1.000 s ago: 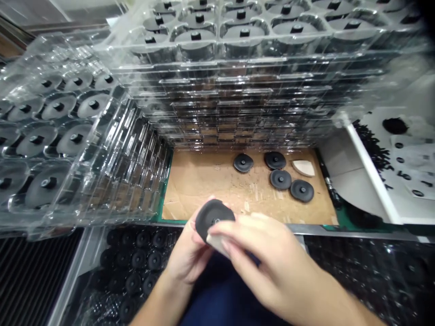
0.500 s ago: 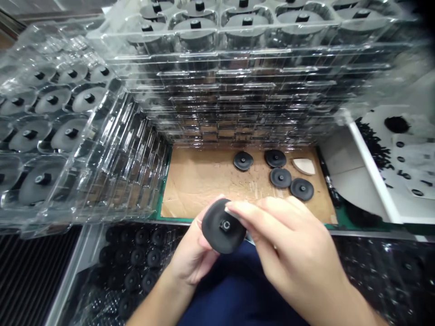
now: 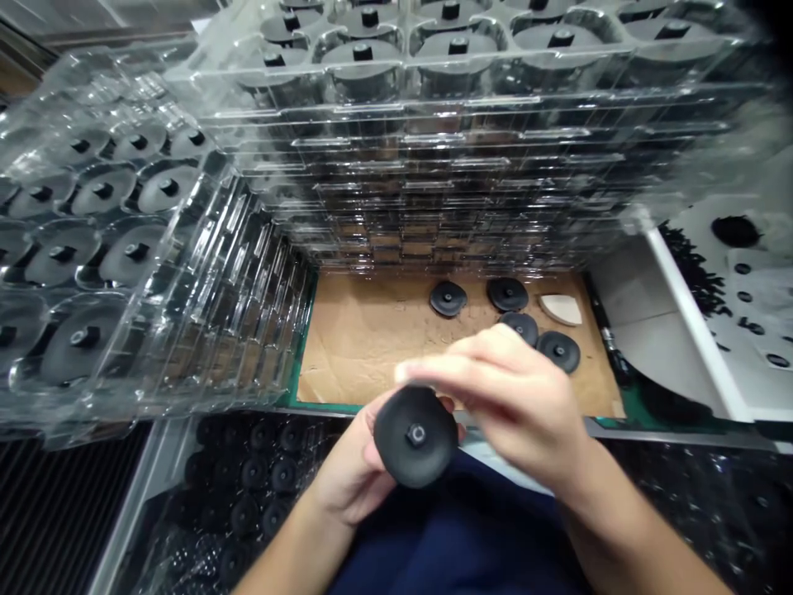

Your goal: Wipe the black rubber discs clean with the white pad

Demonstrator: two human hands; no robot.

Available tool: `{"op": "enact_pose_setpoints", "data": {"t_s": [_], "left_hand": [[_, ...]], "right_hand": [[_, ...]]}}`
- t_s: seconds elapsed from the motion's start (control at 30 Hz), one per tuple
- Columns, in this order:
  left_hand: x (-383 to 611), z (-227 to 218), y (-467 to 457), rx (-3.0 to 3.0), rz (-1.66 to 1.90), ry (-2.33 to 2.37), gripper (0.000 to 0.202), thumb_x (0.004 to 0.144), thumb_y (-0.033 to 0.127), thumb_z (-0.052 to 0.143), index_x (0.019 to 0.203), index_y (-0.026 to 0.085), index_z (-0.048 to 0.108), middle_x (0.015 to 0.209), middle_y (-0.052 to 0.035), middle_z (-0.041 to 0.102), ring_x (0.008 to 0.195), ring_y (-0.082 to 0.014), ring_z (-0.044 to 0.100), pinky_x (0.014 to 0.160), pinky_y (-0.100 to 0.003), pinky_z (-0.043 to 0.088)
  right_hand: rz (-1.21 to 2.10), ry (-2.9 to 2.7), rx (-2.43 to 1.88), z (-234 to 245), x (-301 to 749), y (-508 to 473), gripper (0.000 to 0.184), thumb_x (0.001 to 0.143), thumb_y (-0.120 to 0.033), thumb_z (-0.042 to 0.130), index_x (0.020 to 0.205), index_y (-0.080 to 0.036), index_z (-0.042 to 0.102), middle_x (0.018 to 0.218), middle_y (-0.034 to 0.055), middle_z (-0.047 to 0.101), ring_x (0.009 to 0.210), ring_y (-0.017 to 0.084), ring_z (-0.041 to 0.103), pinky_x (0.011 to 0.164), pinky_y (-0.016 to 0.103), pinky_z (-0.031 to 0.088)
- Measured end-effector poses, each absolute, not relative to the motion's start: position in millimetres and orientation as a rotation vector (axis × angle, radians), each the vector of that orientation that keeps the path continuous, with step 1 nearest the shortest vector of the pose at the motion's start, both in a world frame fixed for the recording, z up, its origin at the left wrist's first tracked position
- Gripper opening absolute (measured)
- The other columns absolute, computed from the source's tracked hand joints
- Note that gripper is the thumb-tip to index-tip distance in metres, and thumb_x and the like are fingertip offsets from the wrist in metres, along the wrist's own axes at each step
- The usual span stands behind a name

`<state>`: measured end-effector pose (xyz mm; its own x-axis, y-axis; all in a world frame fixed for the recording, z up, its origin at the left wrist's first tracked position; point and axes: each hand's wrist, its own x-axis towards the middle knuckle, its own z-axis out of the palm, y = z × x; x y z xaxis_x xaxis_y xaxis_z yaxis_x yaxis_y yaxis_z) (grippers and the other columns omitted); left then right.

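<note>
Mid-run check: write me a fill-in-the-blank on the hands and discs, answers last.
The left hand holds a black disc whose stub points ____ the camera (toward or away from).
Fingers of the right hand are at the disc's ____ edge (near or far).
On the cardboard lie ____ loose discs (number).
The white panel is to the cardboard's ____ in the picture.
Missing words: toward; far; four; right.

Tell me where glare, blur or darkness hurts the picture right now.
Head view: bright glints streak the clear tray stacks; head view: the right hand looks soft and smeared, while the black disc in the left hand reads clearer; head view: the upper right corner is black, with haze below it.
</note>
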<state>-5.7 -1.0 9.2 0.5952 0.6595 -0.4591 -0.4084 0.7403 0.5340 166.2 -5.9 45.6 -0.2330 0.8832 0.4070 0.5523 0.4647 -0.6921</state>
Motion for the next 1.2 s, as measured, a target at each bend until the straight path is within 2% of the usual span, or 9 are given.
{"op": "enact_pose_setpoints", "data": {"t_s": [0.1, 0.2, 0.37, 0.43, 0.67, 0.83, 0.93, 1.1, 1.2], "left_hand": [[-11.6, 7.9, 0.4, 0.309, 0.675, 0.503, 0.047, 0.06, 0.027, 0.081, 0.105, 0.024, 0.067, 0.101, -0.0028, 0.073, 0.09, -0.0207, 0.069, 0.083, -0.029, 0.05], [-15.2, 5.4, 1.0, 0.279, 0.69, 0.489, 0.041, 0.065, 0.021, 0.078, 0.104, 0.025, 0.068, 0.102, -0.0019, 0.074, 0.092, -0.0204, 0.069, 0.082, -0.026, 0.051], [-12.4, 2.5, 1.7, 0.294, 0.699, 0.541, 0.043, 0.062, 0.02, 0.08, 0.104, 0.023, 0.069, 0.101, -0.001, 0.074, 0.092, -0.0176, 0.069, 0.085, -0.023, 0.05], [-10.2, 3.2, 2.5, 0.303, 0.683, 0.537, 0.041, 0.064, 0.019, 0.079, 0.103, 0.024, 0.069, 0.102, -0.0006, 0.074, 0.092, -0.0175, 0.069, 0.086, -0.023, 0.05], [-5.6, 6.7, -0.5, 0.294, 0.655, 0.503, 0.041, 0.065, 0.021, 0.079, 0.104, 0.025, 0.069, 0.102, -0.001, 0.074, 0.093, -0.0206, 0.07, 0.084, -0.027, 0.051], [-2.2, 2.6, -7.5, 0.322, 0.678, 0.626, 0.05, 0.058, 0.026, 0.083, 0.106, 0.022, 0.068, 0.102, -0.0031, 0.073, 0.095, -0.0184, 0.067, 0.086, -0.025, 0.049], [-3.6, -0.2, -10.0, 0.315, 0.732, 0.736, 0.054, 0.056, 0.031, 0.084, 0.106, 0.023, 0.068, 0.104, -0.0024, 0.072, 0.096, -0.016, 0.065, 0.085, -0.022, 0.049], [-2.8, 0.8, -10.2, 0.298, 0.793, 0.766, 0.055, 0.049, 0.031, 0.087, 0.101, 0.025, 0.071, 0.099, -0.0001, 0.073, 0.089, -0.013, 0.067, 0.079, -0.018, 0.051], [1.5, 2.1, -8.4, 0.268, 0.81, 0.817, 0.055, 0.046, 0.032, 0.088, 0.098, 0.025, 0.072, 0.095, 0.0002, 0.074, 0.083, -0.0112, 0.067, 0.074, -0.016, 0.052]], "right_hand": [[0.635, -1.671, -1.48, 14.0, 179.2, -9.1, 0.023, 0.091, -0.017, 0.05, 0.106, -0.022, 0.066, 0.091, 0.0019, 0.07, 0.081, 0.014, 0.06, 0.073, 0.028, 0.044], [0.862, -1.618, -1.596, -18.5, 178.0, -28.5, 0.023, 0.092, -0.024, 0.049, 0.105, -0.023, 0.068, 0.093, 0.0036, 0.07, 0.083, 0.016, 0.062, 0.074, 0.028, 0.048], [0.987, -1.656, -1.629, -50.0, 162.7, -60.3, 0.024, 0.091, -0.029, 0.049, 0.098, -0.024, 0.072, 0.073, 0.0017, 0.069, 0.069, 0.016, 0.064, 0.064, 0.027, 0.051], [0.981, -1.641, -1.652, -52.8, 164.7, -60.1, 0.024, 0.091, -0.029, 0.049, 0.099, -0.024, 0.072, 0.076, 0.0022, 0.07, 0.072, 0.017, 0.065, 0.065, 0.028, 0.052], [0.796, -1.506, -1.684, 2.5, 185.4, -43.8, 0.022, 0.09, -0.026, 0.053, 0.106, -0.024, 0.067, 0.102, 0.0035, 0.071, 0.087, 0.017, 0.066, 0.071, 0.027, 0.052], [0.468, -1.774, -1.23, 49.8, 167.3, -39.4, 0.03, 0.09, -0.011, 0.049, 0.113, -0.022, 0.063, 0.094, 0.003, 0.071, 0.077, 0.015, 0.063, 0.067, 0.028, 0.047], [0.508, -1.897, -1.256, 48.5, 162.1, -33.8, 0.029, 0.089, -0.007, 0.046, 0.102, -0.018, 0.068, 0.081, 0.0031, 0.07, 0.068, 0.014, 0.06, 0.061, 0.029, 0.043], [0.557, -1.76, -1.333, 41.2, 160.3, -30.2, 0.032, 0.087, -0.005, 0.049, 0.11, -0.022, 0.065, 0.089, 0.0012, 0.07, 0.076, 0.013, 0.062, 0.068, 0.028, 0.044], [0.787, -1.61, -1.341, 29.5, 163.5, -24.7, 0.023, 0.089, -0.015, 0.051, 0.101, -0.022, 0.069, 0.089, 0.0006, 0.072, 0.079, 0.013, 0.064, 0.07, 0.026, 0.047]]}}
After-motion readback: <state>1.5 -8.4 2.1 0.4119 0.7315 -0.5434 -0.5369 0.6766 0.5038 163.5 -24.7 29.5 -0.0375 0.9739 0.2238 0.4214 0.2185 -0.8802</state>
